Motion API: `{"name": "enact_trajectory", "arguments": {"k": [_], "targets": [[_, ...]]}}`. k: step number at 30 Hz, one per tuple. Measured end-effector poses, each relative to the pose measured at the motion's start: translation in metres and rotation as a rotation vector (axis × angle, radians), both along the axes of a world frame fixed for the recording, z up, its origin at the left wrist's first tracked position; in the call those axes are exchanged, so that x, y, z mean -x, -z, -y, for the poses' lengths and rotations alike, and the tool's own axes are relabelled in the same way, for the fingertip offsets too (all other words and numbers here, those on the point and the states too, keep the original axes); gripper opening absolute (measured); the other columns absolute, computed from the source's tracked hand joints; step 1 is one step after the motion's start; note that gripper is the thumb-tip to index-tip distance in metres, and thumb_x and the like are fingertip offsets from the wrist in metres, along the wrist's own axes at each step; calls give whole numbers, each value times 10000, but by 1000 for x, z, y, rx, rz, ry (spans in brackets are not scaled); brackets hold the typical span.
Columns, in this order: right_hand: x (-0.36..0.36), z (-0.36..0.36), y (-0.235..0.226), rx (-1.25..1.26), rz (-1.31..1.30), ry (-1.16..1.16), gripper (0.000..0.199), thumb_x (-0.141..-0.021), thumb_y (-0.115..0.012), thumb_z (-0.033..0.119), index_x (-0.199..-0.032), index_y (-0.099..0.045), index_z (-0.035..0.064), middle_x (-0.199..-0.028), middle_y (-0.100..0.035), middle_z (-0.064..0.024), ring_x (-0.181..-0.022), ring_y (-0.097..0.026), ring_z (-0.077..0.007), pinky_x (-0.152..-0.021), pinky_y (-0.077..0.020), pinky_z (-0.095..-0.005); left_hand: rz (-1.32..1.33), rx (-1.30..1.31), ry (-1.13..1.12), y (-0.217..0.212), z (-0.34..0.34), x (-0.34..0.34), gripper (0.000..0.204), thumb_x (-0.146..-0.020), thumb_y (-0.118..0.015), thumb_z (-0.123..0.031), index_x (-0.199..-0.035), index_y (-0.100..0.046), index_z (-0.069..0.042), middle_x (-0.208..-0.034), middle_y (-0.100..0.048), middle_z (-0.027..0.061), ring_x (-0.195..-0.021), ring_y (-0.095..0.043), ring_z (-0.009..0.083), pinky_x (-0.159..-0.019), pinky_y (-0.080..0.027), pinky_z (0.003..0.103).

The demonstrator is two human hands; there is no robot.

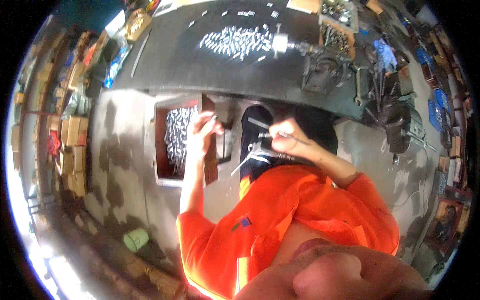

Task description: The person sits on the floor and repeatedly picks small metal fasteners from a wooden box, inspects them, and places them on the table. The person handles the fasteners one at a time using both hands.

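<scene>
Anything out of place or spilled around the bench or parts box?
A few small metal pieces lie scattered on the dark bench, apart from the main heap of metal parts. The floor shows dark blotchy stains. The left hand is at the red box; nothing looks tipped over.

Dark workbench (175, 60) with metal pieces (237, 41)

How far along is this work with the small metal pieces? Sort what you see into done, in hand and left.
Done: a heap of metal pieces lies on the dark workbench. In hand: the left hand holds one piece above the box; the right hand grips a thin metal tool. Left: the box holds many more.
</scene>
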State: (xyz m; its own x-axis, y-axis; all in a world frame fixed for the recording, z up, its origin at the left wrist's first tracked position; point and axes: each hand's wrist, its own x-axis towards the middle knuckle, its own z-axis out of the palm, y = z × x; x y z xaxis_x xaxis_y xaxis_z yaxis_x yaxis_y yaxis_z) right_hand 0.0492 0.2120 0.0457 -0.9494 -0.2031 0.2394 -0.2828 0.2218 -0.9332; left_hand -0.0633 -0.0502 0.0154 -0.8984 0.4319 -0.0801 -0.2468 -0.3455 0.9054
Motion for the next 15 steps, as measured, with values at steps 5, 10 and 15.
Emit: {"name": "enact_trajectory", "arguments": {"k": [5,10,15], "targets": [[4,-3,6,-37,-27,68,177,-606,-554,13,-525,-400,45,-456,-323,-51,-426,-333,-96,-406,-280,-293,224,-290,223,4,-59,-35,275,-887,-545,-225,-1004,-578,22,-655,-545,73,-507,-519,189,-474,-416,315],[7,-1,-5,-75,-35,60,179,-596,-547,5,-525,-386,39,-459,-313,-79,-400,-335,-140,-400,-276,-308,342,-347,287,4,-77,-50,326,-925,-479,-282,-889,-581,25,-527,-479,73,-373,-442,187,-389,-373,303],[9,-2,-8,-51,-6,23,184,-605,-571,21,-541,-400,34,-467,-328,-92,-403,-352,-160,-406,-288,-313,155,-76,198,-9,-77,-52,333,-929,-480,-260,-775,-571,21,-472,-492,95,-358,-473,204,-379,-402,312]]}}
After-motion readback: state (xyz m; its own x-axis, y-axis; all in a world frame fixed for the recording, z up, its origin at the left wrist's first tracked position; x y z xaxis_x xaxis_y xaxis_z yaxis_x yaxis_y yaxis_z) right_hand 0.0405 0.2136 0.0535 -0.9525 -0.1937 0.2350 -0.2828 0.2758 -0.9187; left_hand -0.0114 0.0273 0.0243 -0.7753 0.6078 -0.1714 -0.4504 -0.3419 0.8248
